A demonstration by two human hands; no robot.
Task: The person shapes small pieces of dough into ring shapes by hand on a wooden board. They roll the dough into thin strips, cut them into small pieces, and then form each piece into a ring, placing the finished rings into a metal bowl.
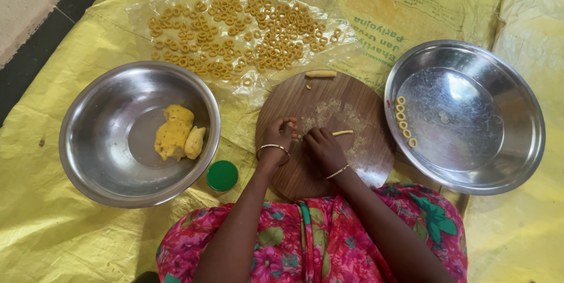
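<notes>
On the floor, under everything, lies a yellow woven sack spread flat w/ green and orange print on its upper right part. On top of that, at the far side, a clear plastic sheet carries rows of small dough rings. Centre: a round wooden board, where both hands work. Left hand, w/ a bangle, has its fingers curled in, pinching a small bit of dough. Right hand is bent over next to it, fingertips on the board; can't tell if it grips anything. Just beside its fingers lies a short dough stick; a thicker dough roll sits at the board's far edge. Left of the board: a steel bowl w/ a yellow dough lump inside, and a green round lid between bowl and board. Right: a second steel bowl holding a few rings along its left wall. A pink floral garment fills the near edge.
</notes>
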